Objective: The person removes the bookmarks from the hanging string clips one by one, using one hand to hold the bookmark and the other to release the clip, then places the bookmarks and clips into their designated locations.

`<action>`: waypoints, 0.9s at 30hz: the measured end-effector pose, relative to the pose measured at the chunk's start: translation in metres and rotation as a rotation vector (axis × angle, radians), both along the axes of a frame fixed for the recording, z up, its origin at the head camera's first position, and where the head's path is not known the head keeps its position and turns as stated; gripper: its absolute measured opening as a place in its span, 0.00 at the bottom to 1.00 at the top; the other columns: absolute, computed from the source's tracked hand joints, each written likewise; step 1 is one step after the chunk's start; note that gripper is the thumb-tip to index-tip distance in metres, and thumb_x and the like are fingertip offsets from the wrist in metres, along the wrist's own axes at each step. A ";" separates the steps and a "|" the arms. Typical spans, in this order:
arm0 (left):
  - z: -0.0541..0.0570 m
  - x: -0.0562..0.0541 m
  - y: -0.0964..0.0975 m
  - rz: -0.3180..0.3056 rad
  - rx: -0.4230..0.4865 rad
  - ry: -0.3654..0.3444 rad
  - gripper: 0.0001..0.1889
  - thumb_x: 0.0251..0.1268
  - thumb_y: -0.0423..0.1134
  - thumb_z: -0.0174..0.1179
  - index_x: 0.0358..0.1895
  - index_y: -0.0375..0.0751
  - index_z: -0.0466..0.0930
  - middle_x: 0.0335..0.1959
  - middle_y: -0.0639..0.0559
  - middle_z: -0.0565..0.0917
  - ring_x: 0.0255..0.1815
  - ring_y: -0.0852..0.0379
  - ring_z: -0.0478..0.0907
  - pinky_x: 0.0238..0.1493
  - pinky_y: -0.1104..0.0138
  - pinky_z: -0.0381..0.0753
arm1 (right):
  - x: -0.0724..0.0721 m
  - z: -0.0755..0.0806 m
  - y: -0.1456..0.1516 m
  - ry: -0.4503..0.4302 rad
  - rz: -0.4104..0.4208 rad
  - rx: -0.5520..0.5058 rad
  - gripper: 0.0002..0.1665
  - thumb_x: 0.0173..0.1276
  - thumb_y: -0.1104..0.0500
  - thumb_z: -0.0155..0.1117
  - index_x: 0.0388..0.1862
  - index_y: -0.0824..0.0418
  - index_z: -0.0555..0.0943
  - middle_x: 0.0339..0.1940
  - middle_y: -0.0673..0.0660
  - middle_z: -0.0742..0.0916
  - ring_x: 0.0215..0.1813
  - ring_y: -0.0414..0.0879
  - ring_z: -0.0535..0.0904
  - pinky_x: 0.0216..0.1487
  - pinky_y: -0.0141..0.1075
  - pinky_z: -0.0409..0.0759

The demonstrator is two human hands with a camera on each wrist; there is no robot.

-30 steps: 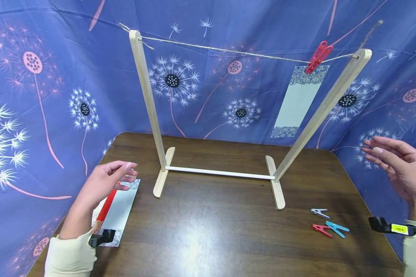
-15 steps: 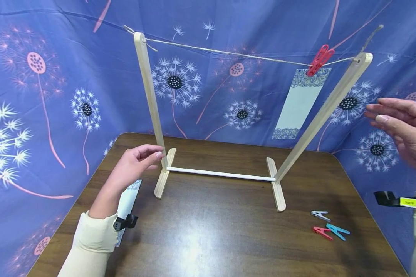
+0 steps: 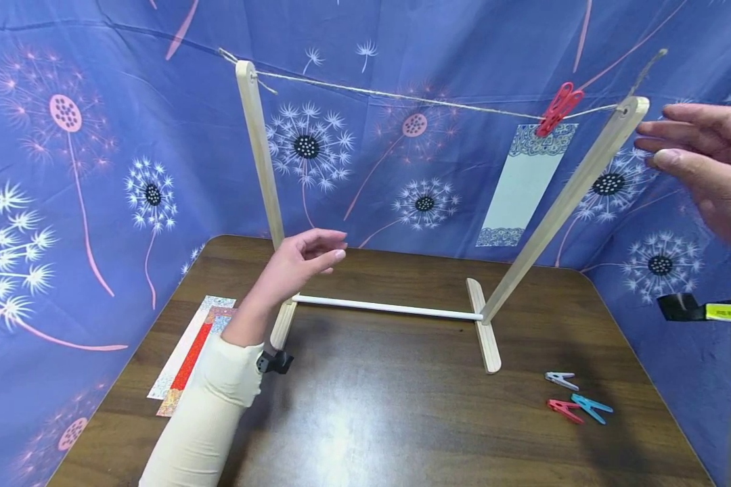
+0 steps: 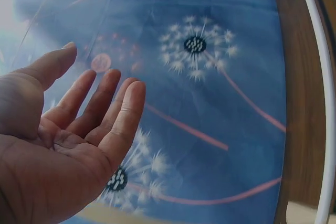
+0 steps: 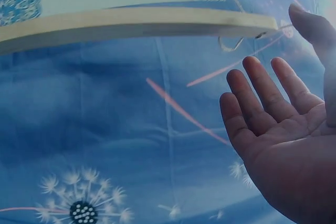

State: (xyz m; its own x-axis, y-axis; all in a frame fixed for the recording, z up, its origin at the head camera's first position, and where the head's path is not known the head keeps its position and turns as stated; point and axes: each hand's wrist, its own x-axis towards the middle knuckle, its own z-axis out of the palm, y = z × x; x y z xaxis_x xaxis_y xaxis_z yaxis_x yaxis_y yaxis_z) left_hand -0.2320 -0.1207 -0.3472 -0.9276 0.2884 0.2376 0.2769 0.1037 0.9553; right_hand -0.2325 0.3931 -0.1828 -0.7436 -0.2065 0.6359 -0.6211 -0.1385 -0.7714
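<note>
My left hand [image 3: 298, 267] is raised in front of the stand's left post [image 3: 259, 149], fingers relaxed and holding nothing. Off to the right, my right hand [image 3: 715, 166] hovers beside the top of the right post [image 3: 575, 196], also holding nothing; its palm shows in the right wrist view. A string [image 3: 396, 96] runs between the two post tops. Near its right end, a red clothespin [image 3: 559, 109] clips up a pale paper strip [image 3: 520, 189] with patterned ends.
On the table's left lie a white strip [image 3: 185, 348] and a red strip [image 3: 190, 362], partly behind my left sleeve. At the right are a white clothespin [image 3: 562, 379], a red clothespin [image 3: 565, 410] and a blue clothespin [image 3: 592, 408]. A white rod [image 3: 390, 308] joins the stand's feet.
My left hand has moved right and up from over the paper strips to the left post, uncovering part of them. My right hand has risen to the height of the right post's top.
</note>
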 end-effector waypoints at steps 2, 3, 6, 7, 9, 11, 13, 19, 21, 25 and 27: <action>0.001 -0.005 0.011 -0.007 0.021 0.002 0.18 0.72 0.34 0.67 0.62 0.35 0.81 0.55 0.43 0.86 0.50 0.51 0.86 0.51 0.56 0.89 | -0.002 0.006 -0.004 0.004 0.000 0.008 0.31 0.71 0.85 0.52 0.72 0.78 0.66 0.61 0.65 0.85 0.61 0.50 0.83 0.60 0.28 0.80; 0.002 -0.007 0.016 -0.010 0.028 0.007 0.18 0.71 0.34 0.67 0.62 0.35 0.81 0.55 0.42 0.86 0.50 0.51 0.86 0.51 0.56 0.88 | -0.003 0.009 -0.005 0.006 0.000 0.008 0.31 0.71 0.84 0.52 0.72 0.78 0.66 0.61 0.65 0.85 0.61 0.50 0.83 0.61 0.28 0.80; 0.004 -0.014 0.033 -0.018 0.052 0.019 0.18 0.71 0.34 0.67 0.61 0.36 0.82 0.54 0.43 0.86 0.50 0.49 0.86 0.53 0.53 0.88 | -0.006 0.017 -0.011 0.006 0.006 0.000 0.31 0.70 0.84 0.53 0.72 0.78 0.67 0.60 0.65 0.85 0.61 0.50 0.83 0.61 0.28 0.80; 0.004 -0.017 0.038 -0.024 0.060 0.024 0.18 0.71 0.34 0.67 0.61 0.35 0.82 0.55 0.43 0.86 0.51 0.48 0.86 0.53 0.52 0.87 | -0.007 0.020 -0.014 0.007 0.004 -0.003 0.31 0.70 0.85 0.53 0.72 0.78 0.67 0.60 0.65 0.85 0.61 0.51 0.83 0.61 0.28 0.80; 0.005 -0.021 0.050 -0.033 0.076 0.033 0.18 0.71 0.34 0.67 0.61 0.35 0.82 0.55 0.43 0.86 0.52 0.45 0.86 0.53 0.51 0.87 | -0.010 0.026 -0.018 0.007 0.019 -0.017 0.31 0.69 0.85 0.53 0.71 0.79 0.68 0.59 0.66 0.86 0.61 0.51 0.83 0.62 0.29 0.80; 0.006 -0.025 0.061 -0.042 0.094 0.036 0.18 0.71 0.34 0.67 0.61 0.35 0.82 0.55 0.43 0.86 0.53 0.43 0.85 0.52 0.52 0.88 | -0.013 0.032 -0.023 0.009 0.027 -0.020 0.30 0.68 0.85 0.54 0.70 0.79 0.68 0.58 0.66 0.86 0.60 0.52 0.82 0.62 0.29 0.79; 0.006 -0.029 0.073 -0.049 0.102 0.040 0.18 0.71 0.35 0.68 0.61 0.36 0.82 0.55 0.43 0.86 0.53 0.43 0.85 0.51 0.53 0.89 | -0.016 0.037 -0.027 0.018 0.031 -0.012 0.30 0.68 0.85 0.55 0.69 0.80 0.69 0.57 0.66 0.86 0.62 0.52 0.82 0.63 0.29 0.79; 0.006 -0.037 0.101 -0.074 0.100 0.017 0.17 0.72 0.39 0.68 0.60 0.41 0.83 0.55 0.50 0.87 0.49 0.52 0.86 0.49 0.54 0.89 | -0.022 0.049 -0.040 0.033 -0.016 0.053 0.29 0.70 0.83 0.55 0.69 0.77 0.71 0.60 0.64 0.86 0.66 0.50 0.79 0.70 0.29 0.73; 0.005 -0.040 0.108 -0.084 0.104 -0.002 0.17 0.72 0.40 0.68 0.60 0.42 0.84 0.55 0.51 0.87 0.49 0.54 0.86 0.49 0.55 0.89 | -0.023 0.052 -0.044 0.015 -0.050 0.088 0.29 0.71 0.82 0.55 0.70 0.74 0.72 0.61 0.62 0.85 0.66 0.49 0.78 0.74 0.29 0.67; 0.006 -0.044 0.123 -0.108 0.112 -0.028 0.17 0.72 0.41 0.68 0.61 0.43 0.83 0.57 0.50 0.86 0.51 0.56 0.85 0.48 0.59 0.89 | -0.026 0.057 -0.052 -0.048 -0.092 0.123 0.29 0.71 0.81 0.57 0.70 0.72 0.74 0.60 0.59 0.86 0.64 0.46 0.80 0.75 0.27 0.64; 0.008 -0.046 0.129 -0.115 0.117 -0.028 0.17 0.72 0.41 0.68 0.61 0.43 0.83 0.56 0.50 0.86 0.51 0.57 0.85 0.47 0.61 0.89 | -0.028 0.059 -0.054 -0.076 -0.088 0.134 0.28 0.71 0.80 0.58 0.70 0.71 0.75 0.60 0.57 0.86 0.64 0.44 0.80 0.74 0.26 0.64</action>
State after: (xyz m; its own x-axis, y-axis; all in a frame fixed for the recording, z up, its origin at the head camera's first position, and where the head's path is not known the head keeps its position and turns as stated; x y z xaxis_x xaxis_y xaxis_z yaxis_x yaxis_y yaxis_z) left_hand -0.2777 0.0085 -0.3396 -0.8968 0.3650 0.2499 0.2534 -0.0391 0.9666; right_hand -0.2606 0.3390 -0.1235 -0.8075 -0.2173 0.5484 -0.5655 0.0210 -0.8245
